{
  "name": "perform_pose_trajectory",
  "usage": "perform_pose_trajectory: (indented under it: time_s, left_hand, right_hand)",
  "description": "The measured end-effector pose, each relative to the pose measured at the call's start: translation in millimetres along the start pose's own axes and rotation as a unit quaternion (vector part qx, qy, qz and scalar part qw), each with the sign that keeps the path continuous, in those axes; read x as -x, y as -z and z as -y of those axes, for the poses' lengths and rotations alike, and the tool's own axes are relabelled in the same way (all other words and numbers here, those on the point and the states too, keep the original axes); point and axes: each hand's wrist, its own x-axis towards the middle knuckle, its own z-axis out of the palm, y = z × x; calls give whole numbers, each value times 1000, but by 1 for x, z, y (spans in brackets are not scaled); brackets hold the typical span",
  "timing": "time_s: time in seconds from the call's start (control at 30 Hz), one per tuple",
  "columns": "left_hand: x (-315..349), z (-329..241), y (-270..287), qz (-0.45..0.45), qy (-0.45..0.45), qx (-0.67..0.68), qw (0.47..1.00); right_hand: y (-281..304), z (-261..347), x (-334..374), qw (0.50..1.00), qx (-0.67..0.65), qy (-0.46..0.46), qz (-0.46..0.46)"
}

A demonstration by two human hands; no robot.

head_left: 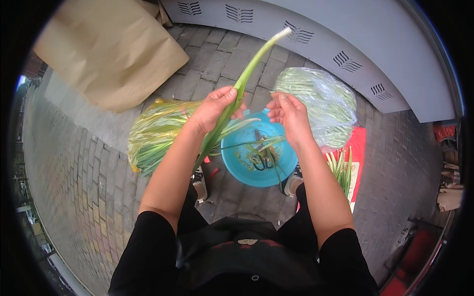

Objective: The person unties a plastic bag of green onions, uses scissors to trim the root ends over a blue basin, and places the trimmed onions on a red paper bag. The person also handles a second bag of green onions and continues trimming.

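My left hand (217, 108) is closed around a long scallion (251, 66). Its white root end points up and away, and its green leaves trail down along my left forearm. To the right, my right hand (290, 116) is held up with the fingers curled in; whatever they may pinch is too small to make out. Below and between both hands stands a light blue basin (232, 165). Inside it lie dark-handled scissors (266, 160) among plant scraps and a few green leaves.
A yellow plastic bag of scallions (158, 133) lies at left. Right of the basin are a clear bag of green vegetables (318, 106) and loose scallions (340, 170) on a red sheet (359, 143). Brown paper (113, 54) and a grey vented cabinet (335, 29) stand beyond, on brick paving.
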Motion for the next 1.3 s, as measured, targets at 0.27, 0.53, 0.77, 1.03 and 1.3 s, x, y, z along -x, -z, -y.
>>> perform_pose_trajectory:
  time_s: [0.27,0.53,0.77,1.03,1.3]
  left_hand:
    - [2,-30,37,-30,-218,298,929]
    - [-6,-6,-5,-12,-115,343,932]
    - [-8,10,-13,-26,-145,259,955]
    - [-2,2,-24,-66,-150,52,985]
    - [23,116,134,-243,29,-511,824]
  right_hand:
    - [-11,-12,-3,988,89,51,116]
    - [-44,-30,0,970,149,141,131]
    - [-47,-42,0,973,168,18,159]
    - [-47,-32,2,965,239,31,103]
    - [54,5,-10,934,317,139,-83]
